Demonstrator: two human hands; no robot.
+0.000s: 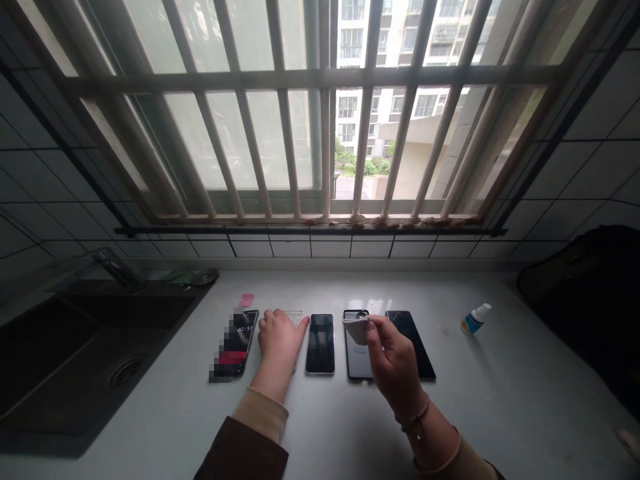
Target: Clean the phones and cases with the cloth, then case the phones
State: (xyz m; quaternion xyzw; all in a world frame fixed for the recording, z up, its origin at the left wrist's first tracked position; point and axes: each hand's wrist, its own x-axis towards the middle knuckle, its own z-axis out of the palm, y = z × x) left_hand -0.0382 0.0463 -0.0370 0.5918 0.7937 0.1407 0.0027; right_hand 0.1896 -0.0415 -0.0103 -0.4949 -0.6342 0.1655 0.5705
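Observation:
My left hand (280,340) lies palm down over a clear phone case (294,313), with its thumb spread to the right; the hand covers most of the case. Pinched in my right hand (395,357) is a small grey cloth (357,330). It hangs above the upper part of a phone in a dark-rimmed case (359,363), partly hiding it. Between my hands a phone with a silver edge (320,343) rests screen up. A black tablet-like slab (413,343) lies partly behind my right hand.
On the left, a phone with a lit timer screen (245,340) lies near a pink paper slip (247,300). A dark sink (100,427) with a faucet (120,270) borders the counter. At right stand a small white-capped bottle (475,320) and a black bag-like object (585,300). A barred window rises behind.

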